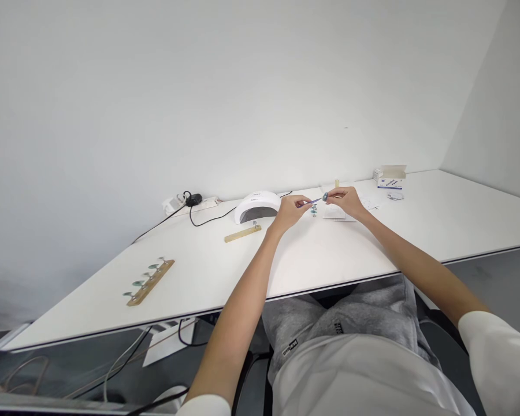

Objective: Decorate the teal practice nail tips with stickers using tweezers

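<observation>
Both my arms reach out over the white table [320, 254]. My left hand [291, 211] is closed in a pinch on a thin stick-like tool [314, 201] whose tip points right. My right hand [346, 200] is closed on a small teal nail tip [325, 197], held against the tool's tip. Just under the hands stands another small teal piece on a stand [314, 211], next to a white flat item [335, 214].
A white dome-shaped nail lamp [256, 208] sits left of the hands, with a wooden strip [242, 233] before it. A wooden holder with several teal nail tips [149, 281] lies at the near left. Power strip and cables [190, 202] at the back; small box [390, 177] at the right.
</observation>
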A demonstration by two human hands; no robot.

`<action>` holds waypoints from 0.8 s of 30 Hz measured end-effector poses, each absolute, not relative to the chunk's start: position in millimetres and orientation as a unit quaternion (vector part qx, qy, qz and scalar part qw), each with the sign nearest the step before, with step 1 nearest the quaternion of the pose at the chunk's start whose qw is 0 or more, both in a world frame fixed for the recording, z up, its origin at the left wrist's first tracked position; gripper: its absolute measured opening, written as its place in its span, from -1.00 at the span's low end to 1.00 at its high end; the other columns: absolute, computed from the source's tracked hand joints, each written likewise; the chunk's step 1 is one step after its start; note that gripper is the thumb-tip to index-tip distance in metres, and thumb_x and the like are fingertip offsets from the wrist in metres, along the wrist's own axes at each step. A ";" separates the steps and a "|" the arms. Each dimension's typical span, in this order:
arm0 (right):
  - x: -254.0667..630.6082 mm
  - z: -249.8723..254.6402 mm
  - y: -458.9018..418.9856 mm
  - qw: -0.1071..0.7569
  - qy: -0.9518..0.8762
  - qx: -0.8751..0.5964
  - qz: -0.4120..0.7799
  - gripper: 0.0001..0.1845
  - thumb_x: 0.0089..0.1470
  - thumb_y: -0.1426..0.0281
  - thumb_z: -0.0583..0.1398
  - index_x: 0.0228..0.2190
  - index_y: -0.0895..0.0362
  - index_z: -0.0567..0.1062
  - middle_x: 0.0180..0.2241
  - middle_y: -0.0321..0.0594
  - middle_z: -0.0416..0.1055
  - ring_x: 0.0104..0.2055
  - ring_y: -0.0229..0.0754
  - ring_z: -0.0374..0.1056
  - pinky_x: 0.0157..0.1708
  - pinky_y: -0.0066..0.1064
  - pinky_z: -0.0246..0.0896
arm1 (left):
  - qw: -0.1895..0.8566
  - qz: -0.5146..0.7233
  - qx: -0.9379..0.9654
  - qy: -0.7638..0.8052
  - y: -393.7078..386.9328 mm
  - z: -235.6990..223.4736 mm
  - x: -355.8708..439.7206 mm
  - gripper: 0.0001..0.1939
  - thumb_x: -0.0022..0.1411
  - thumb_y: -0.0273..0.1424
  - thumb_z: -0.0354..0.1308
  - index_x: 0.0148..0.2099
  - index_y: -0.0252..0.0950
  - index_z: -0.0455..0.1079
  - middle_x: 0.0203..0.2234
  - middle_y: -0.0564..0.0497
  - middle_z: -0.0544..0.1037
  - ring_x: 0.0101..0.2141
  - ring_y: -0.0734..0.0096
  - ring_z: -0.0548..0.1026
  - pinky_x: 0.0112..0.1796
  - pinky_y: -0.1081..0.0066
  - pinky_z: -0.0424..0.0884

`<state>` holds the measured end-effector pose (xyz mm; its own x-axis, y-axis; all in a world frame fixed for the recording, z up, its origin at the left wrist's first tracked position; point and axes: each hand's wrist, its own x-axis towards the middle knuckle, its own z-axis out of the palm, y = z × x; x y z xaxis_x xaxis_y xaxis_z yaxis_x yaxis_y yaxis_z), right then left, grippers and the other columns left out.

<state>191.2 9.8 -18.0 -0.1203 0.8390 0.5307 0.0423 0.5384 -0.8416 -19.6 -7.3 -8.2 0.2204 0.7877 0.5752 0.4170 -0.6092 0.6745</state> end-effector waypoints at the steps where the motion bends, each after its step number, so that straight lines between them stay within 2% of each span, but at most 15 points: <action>1: 191.2 -17.9 9.8 0.574 -0.663 -0.333 0.347 -0.70 -0.31 0.21 0.42 -0.53 0.17 0.59 -0.44 -0.15 0.54 -0.41 -0.13 0.46 -0.22 -0.20 0.44 | 0.194 0.480 0.757 0.397 -7.3 -8.2 -19.7 -0.89 0.02 -0.36 0.25 -0.40 -0.29 0.56 -0.66 0.09 0.38 -0.61 0.55 0.23 -0.53 0.49 0.15; 15: 190.9 -15.9 6.4 0.575 -0.664 -0.337 0.339 -0.73 -0.29 0.24 0.41 -0.53 0.18 0.59 -0.47 -0.15 0.53 -0.41 -0.14 0.46 -0.23 -0.21 0.43 | 0.203 0.462 0.762 0.407 -11.2 -5.6 -19.3 -0.77 0.04 -0.27 0.22 -0.37 -0.35 0.55 -0.65 0.07 0.39 -0.60 0.55 0.25 -0.53 0.49 0.18; 24: 190.8 -16.7 7.1 0.574 -0.667 -0.336 0.336 -0.74 -0.28 0.25 0.40 -0.53 0.18 0.60 -0.47 -0.15 0.53 -0.40 -0.12 0.46 -0.23 -0.21 0.43 | 0.209 0.459 0.763 0.404 -10.0 -6.8 -19.0 -0.76 0.04 -0.26 0.22 -0.37 -0.35 0.55 -0.65 0.07 0.39 -0.60 0.55 0.25 -0.54 0.48 0.17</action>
<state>190.8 7.1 -16.7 -0.1154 0.8340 0.5395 0.0630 0.5482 -0.8340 -19.0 -10.0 -6.8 0.2523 0.8091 0.5307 0.4255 -0.5853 0.6902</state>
